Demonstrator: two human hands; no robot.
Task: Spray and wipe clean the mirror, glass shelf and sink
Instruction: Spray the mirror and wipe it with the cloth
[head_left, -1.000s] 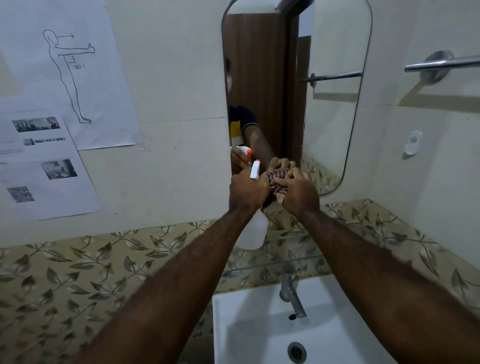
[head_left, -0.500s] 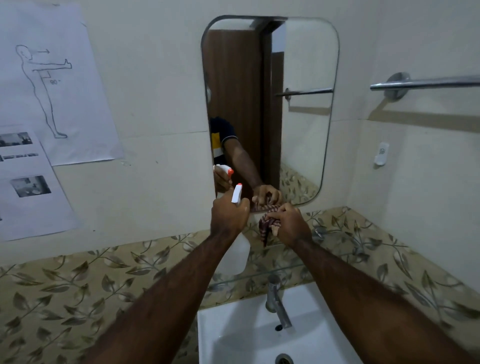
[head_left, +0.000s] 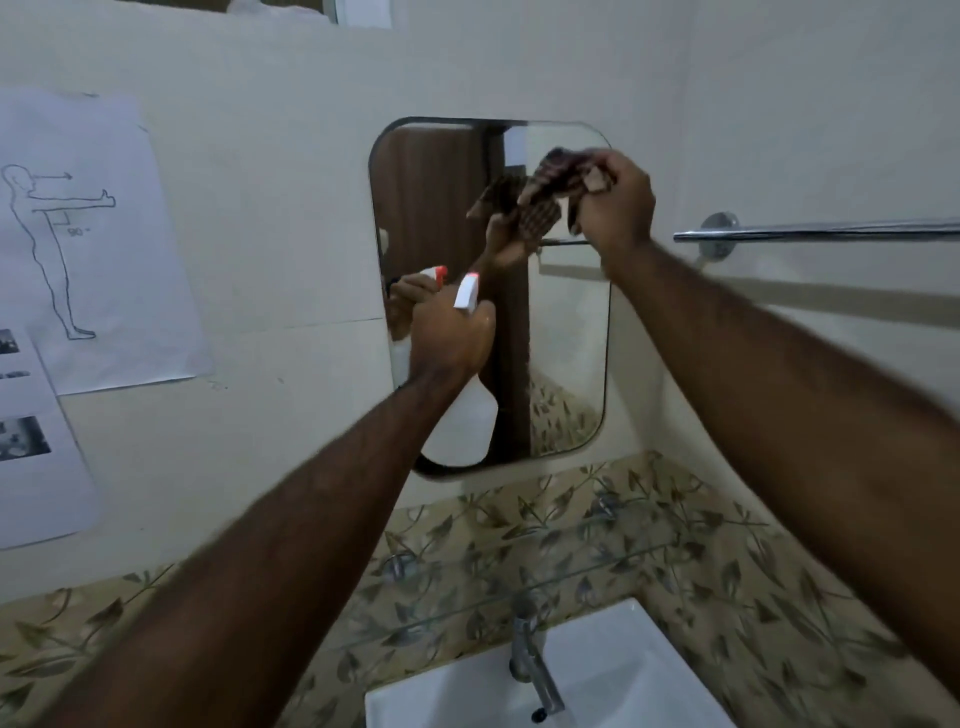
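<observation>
The right hand (head_left: 618, 208) is gripping a dark checked cloth (head_left: 545, 187), its fingers curled round the bunched fabric, and is holding it up in front of the upper right part of the mirror (head_left: 569, 338) (motion blur is hiding whether the cloth is actually touching the glass). The cloth's reflection is showing just to its left, together with the reflected hand. Lower and further left, the left hand (head_left: 447, 338) is wrapping its fingers round the neck of a white spray bottle (head_left: 462, 431). The bottle's orange-tipped nozzle is pointing at the mirror and its body is hanging below the fist, in front of the mirror's lower left corner. I cannot tell whether a finger is squeezing the trigger. Both forearms are reaching up from the bottom of the view. Beneath the mirror a band of leaf-patterned tiles (head_left: 727, 577) is running along the wall, and the glass shelf (head_left: 524, 587) is sitting in front of it on small metal brackets, well below both hands. Under the shelf, 1 chrome tap (head_left: 530, 660) is standing at the back of the white sink (head_left: 623, 675), which the bottom edge is cutting off. A chrome towel rail (head_left: 831, 228) is running along the wall to the right of the mirror. On the left, a paper sheet with an outline drawing of a standing figure (head_left: 104, 260) is hanging above other printed sheets (head_left: 36, 467).
</observation>
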